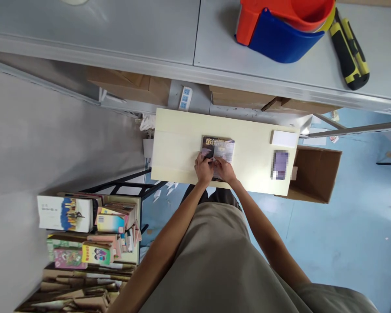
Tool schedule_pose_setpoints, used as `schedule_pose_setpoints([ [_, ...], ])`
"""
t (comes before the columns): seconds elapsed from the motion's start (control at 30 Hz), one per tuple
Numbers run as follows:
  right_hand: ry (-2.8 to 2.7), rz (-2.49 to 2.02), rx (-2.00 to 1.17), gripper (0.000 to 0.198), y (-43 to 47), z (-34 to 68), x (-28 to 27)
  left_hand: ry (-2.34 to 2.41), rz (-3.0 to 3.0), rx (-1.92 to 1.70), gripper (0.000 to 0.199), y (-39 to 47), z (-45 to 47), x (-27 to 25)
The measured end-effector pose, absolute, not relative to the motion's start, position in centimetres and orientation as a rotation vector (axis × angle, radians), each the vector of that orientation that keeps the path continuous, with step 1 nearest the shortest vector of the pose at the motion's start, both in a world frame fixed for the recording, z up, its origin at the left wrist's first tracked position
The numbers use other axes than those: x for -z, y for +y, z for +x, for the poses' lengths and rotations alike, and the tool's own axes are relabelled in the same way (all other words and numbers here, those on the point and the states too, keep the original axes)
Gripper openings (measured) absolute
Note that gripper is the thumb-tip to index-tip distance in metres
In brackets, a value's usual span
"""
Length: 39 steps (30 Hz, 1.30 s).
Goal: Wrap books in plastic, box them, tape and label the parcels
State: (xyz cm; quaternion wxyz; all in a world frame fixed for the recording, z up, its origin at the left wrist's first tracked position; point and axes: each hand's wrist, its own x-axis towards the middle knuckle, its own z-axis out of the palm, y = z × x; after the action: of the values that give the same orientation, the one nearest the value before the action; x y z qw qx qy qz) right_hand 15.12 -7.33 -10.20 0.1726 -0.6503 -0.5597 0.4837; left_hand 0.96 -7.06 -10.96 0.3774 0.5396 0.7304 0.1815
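Observation:
A book (224, 147) with a dark and grey cover and gold lettering along its top lies flat on the pale yellow table (177, 143). Over the lower middle of its cover, my left hand (204, 168) and my right hand (225, 170) meet, fingertips nearly touching. The fingers of both are curled in and pressed together against the cover. Whatever is pinched between them is too small to make out. Part of the cover is hidden under my hands.
At the table's right lie a white box (284, 138) and a blurred-out purple item (280, 164). An open cardboard box (319, 174) stands beyond that edge. Stacked books (81, 213) fill the lower left. A shelf (133, 39) above holds a tape dispenser (283, 37) and a utility knife (348, 54).

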Motion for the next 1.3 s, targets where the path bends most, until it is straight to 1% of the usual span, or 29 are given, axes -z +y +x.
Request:
schedule_pose_setpoints([
  [0.07, -1.526, -1.891, -1.325, 0.041, -7.8, 16.5, 10.0, 1.878, 1.399, -0.440, 0.004, -7.1, 1.0, 11.0],
  [0.2, -1.312, -2.057, -1.059, 0.039, -8.5, 19.3, 10.1, 1.886, 1.410, -0.438, 0.009, -6.6, 0.4, 11.4],
  [0.27, -1.251, -2.140, -0.983, 0.041, -8.6, 20.1, 10.4, 1.881, 1.416, -0.459, 0.011, -6.2, 0.0, 11.6],
  [0.37, -1.327, -2.172, -0.965, 0.044, -8.7, 19.7, 10.7, 1.876, 1.419, -0.479, 0.013, -5.9, -0.1, 11.6],
  [0.5, -1.411, -2.217, -0.939, 0.046, -8.9, 17.6, 10.9, 1.893, 1.389, -0.451, 0.024, -6.3, 0.6, 11.2],
  [0.53, -1.403, -2.234, -0.932, 0.048, -8.9, 17.1, 10.9, 1.893, 1.383, -0.437, 0.023, -6.5, 0.8, 11.1],
  [0.6, -1.381, -2.245, -0.923, 0.054, -9.1, 16.7, 10.9, 1.892, 1.375, -0.420, 0.017, -6.9, 0.9, 11.1],
  [0.67, -1.360, -2.235, -0.918, 0.060, -9.1, 17.0, 10.9, 1.890, 1.372, -0.425, 0.009, -7.0, 0.8, 11.2],
  [0.8, -1.238, -2.193, -0.944, 0.062, -8.5, 18.9, 11.5, 1.876, 1.367, -0.445, 0.008, -6.7, 0.4, 11.6],
  [0.87, -1.107, -2.156, -1.045, 0.059, -7.5, 19.7, 12.0, 1.876, 1.368, -0.455, 0.009, -6.5, 0.4, 11.8],
  [0.97, -0.912, -2.065, -1.300, 0.047, -5.5, 20.2, 12.5, 1.876, 1.389, -0.476, 0.009, -6.5, 0.4, 11.8],
  [1.07, -0.839, -2.013, -1.432, 0.047, -4.0, 20.2, 12.3, 1.856, 1.419, -0.506, 0.008, -6.3, 0.1, 11.6],
  [1.13, -0.871, -2.042, -1.396, 0.048, -3.6, 20.2, 11.8, 1.840, 1.452, -0.500, 0.007, -6.1, -0.2, 11.3],
  [1.2, -0.945, -2.096, -1.327, 0.047, -3.6, 20.2, 11.0, 1.834, 1.488, -0.455, 0.002, -5.9, -0.7, 10.8],
  [1.3, -1.059, -2.191, -1.235, 0.043, -3.5, 20.0, 9.5, 1.852, 1.556, -0.403, 0.014, -6.1, -1.2, 9.1],
])
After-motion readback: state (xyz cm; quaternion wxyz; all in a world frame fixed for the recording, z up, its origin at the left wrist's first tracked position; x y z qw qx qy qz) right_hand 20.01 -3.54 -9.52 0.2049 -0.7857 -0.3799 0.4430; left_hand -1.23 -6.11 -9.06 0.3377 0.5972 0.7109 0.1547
